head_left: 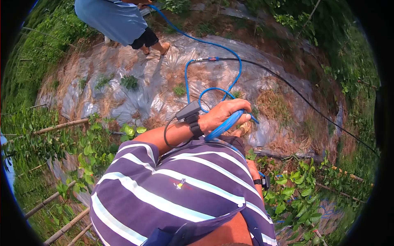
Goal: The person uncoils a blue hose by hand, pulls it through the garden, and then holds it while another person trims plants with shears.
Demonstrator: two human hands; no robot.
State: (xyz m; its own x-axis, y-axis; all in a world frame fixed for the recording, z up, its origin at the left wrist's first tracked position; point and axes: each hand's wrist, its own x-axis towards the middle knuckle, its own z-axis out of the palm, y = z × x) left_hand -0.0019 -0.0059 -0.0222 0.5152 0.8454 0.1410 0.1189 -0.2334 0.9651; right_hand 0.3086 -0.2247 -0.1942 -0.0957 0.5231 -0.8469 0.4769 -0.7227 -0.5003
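Note:
My left hand (225, 115) is closed around a bundle of blue hose (225, 126), held in front of my waist. From that bundle the hose drops to the ground and loops ahead of me. My right hand (252, 166) is low at my right side, partly covered by my striped shirt; its fingers do not show clearly. A bit of blue shows close to its wrist. Further ahead, a connector (213, 58) joins the blue hose to a black hose (283, 79). Each of my wrists wears a strapped device, such as the left one (189, 112).
Another person (113, 22) stands ahead on the left, with blue hose running to their hands. Silvery plastic sheeting (102, 100) and dry grass cover the ground. Leafy plants (297, 186) and bamboo poles (61, 125) flank me. The black hose crosses the right side.

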